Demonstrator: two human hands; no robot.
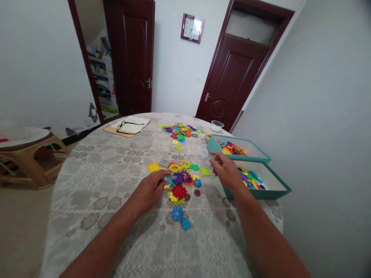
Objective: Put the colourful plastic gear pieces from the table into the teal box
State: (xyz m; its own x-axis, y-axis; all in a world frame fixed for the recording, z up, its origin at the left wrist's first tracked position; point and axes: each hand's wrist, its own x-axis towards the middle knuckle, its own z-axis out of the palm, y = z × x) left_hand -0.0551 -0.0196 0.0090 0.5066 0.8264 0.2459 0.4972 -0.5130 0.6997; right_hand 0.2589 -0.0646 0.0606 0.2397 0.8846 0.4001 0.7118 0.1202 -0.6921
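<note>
My left hand (150,190) rests at the left edge of a loose heap of plastic gear-shaped pieces, its fingers apart and the fingertips by a purple piece (178,178). A yellow piece (153,166) lies beyond that hand. Nearer to me in the heap are a red piece (179,191) and a blue round piece (177,213). Over the table beside the teal boxes, my right hand (226,170) has its thumb and forefinger apart, with nothing visible between them. Its lower fingers are partly hidden. A lime-green piece (205,172) is just left of it.
Two teal boxes, a far one (255,151) and a near one (275,181), hold mixed pieces at the right. Another heap (181,137) lies farther back. Glasses (121,125) rest on paper (135,124) at the far left. A clear bowl (217,124) stands at the back right.
</note>
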